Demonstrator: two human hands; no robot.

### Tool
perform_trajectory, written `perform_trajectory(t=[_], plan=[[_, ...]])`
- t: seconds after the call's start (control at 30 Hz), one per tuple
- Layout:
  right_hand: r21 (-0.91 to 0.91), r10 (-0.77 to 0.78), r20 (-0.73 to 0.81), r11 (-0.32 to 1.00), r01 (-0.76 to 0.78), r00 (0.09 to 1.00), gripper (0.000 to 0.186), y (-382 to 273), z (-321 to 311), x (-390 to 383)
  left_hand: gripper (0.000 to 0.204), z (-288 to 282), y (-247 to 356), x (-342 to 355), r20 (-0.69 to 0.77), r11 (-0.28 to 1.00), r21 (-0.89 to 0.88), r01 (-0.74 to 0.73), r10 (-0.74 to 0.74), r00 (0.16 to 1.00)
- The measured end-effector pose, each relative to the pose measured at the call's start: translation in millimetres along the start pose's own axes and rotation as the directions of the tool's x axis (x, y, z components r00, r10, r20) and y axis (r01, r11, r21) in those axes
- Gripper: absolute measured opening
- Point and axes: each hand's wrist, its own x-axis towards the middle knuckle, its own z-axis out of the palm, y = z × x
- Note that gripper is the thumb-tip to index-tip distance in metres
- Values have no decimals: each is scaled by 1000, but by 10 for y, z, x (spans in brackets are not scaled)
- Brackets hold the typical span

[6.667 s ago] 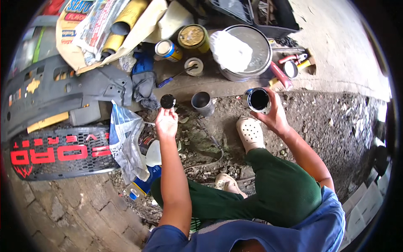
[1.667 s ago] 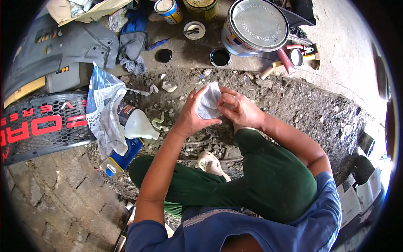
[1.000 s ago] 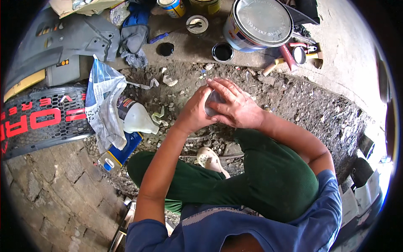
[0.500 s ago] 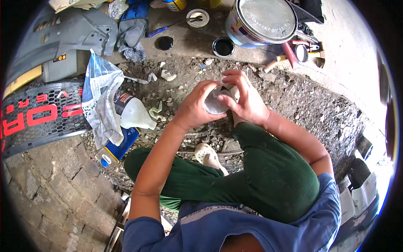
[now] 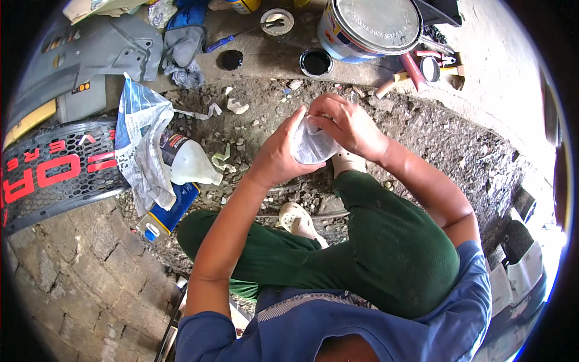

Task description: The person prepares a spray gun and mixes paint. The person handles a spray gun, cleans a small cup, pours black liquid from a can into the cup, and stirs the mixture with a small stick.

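My left hand (image 5: 280, 148) is wrapped round a pale, translucent cup-shaped thing (image 5: 313, 148) with thin crumpled white material at its top. The fingers of my right hand (image 5: 347, 127) curl over its far rim, pinching that material, with some fingertips hidden. Above my hands, an open can of black liquid (image 5: 315, 62) and a round black lid (image 5: 231, 60) lie on the concrete ledge (image 5: 259, 72).
A large paint bucket (image 5: 371, 30), small open tin (image 5: 277, 22), screwdriver (image 5: 220, 42), hammer (image 5: 392, 84) and pliers (image 5: 443, 58) lie along the ledge. Left are a red-lettered grille (image 5: 60, 169), grey panel (image 5: 90, 45), newspaper (image 5: 142, 133) and white jug (image 5: 193, 166).
The black can and lid, held earlier, now rest on the ledge. Both hands came together on the pale cup-shaped thing; the right fingers have since shifted, now curled over its rim.
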Motion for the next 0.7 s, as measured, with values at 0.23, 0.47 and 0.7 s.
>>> perform_trajectory(t=[0.23, 0.47, 0.7], plan=[[192, 138, 94, 969, -154, 986, 24, 78, -43, 113, 111, -33, 3, 45, 75, 997, 54, -49, 45, 996], [365, 309, 12, 884, -292, 951, 26, -6, -52, 75, 99, -26, 62, 64, 67, 999, 51, 10, -14, 998], [-347, -321, 211, 858, 377, 923, 52, -286, -4, -200, 93, -19, -79, -29, -26, 999, 25, -37, 38, 999]])
